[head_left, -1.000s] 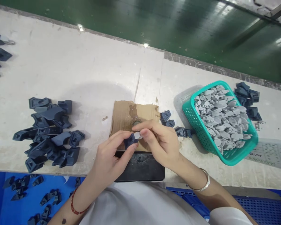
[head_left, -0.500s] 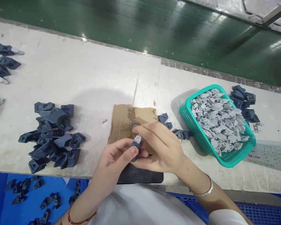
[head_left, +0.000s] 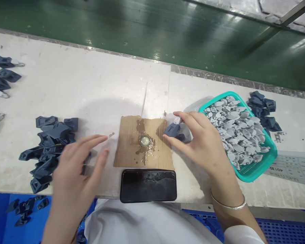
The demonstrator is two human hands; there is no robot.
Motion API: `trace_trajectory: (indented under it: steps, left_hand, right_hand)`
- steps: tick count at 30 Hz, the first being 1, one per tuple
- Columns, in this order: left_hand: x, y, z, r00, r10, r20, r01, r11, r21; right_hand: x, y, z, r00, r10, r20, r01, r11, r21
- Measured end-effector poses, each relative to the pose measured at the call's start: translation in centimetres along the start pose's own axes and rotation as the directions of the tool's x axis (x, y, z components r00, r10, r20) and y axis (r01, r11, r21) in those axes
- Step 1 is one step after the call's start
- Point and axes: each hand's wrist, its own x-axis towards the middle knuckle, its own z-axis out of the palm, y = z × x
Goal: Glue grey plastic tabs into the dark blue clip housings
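Observation:
Between the thumb and fingers of my right hand [head_left: 202, 140] is a dark blue plastic part [head_left: 172, 130] with a small light grey piece [head_left: 177, 120] at its upper end. It is just past the right edge of a cardboard sheet [head_left: 127, 150], over other dark blue parts lying there. My left hand [head_left: 75, 171], empty and with thumb and fingers apart, hovers beside a pile of dark blue parts [head_left: 45, 166] and hides some of it. A small round dish [head_left: 144, 141] with shiny liquid sits on the wet-spotted cardboard.
A teal basket [head_left: 254, 177] of light grey pieces [head_left: 240, 130] stands at right, with more dark blue parts [head_left: 268, 105] behind it. A black phone [head_left: 148, 186] lies at the table's front edge. Parts with grey ends [head_left: 1, 74] lie far left; a blue bin [head_left: 14, 225] sits below.
My hands have separated. The right one has carried the dark blue part to the right, and the left one has let go and moved left to the pile. Phone and dish are now uncovered.

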Motion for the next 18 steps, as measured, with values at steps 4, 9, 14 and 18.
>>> trace_trajectory:
  steps: [4, 9, 14, 18]
  left_hand:
    - [-0.3, -2.9, -2.2, 0.992, 0.124, -0.025, -0.111, 0.949, 0.294]
    - [-0.7, -5.3, -3.1, 0.986, 0.16, 0.038, -0.163, 0.914, 0.371]
    - [-0.5, -5.6, -2.7, 0.989, 0.137, 0.062, -0.15, 0.91, 0.387]
    - [-0.3, -5.3, -2.5, 0.988, 0.142, 0.058, -0.153, 0.912, 0.381]
  right_hand:
    - [-0.7, 0.2, -0.7, 0.983, 0.122, 0.137, -0.099, 0.981, -0.165]
    - [-1.9, -0.1, -0.3, 0.968, 0.136, 0.209, -0.086, 0.97, -0.229]
    - [-1.8, 0.0, -1.2, 0.967, 0.138, 0.214, -0.108, 0.984, -0.143]
    - [-1.2, 0.7, -3.8, 0.952, 0.297, 0.074, -0.297, 0.955, -0.004]
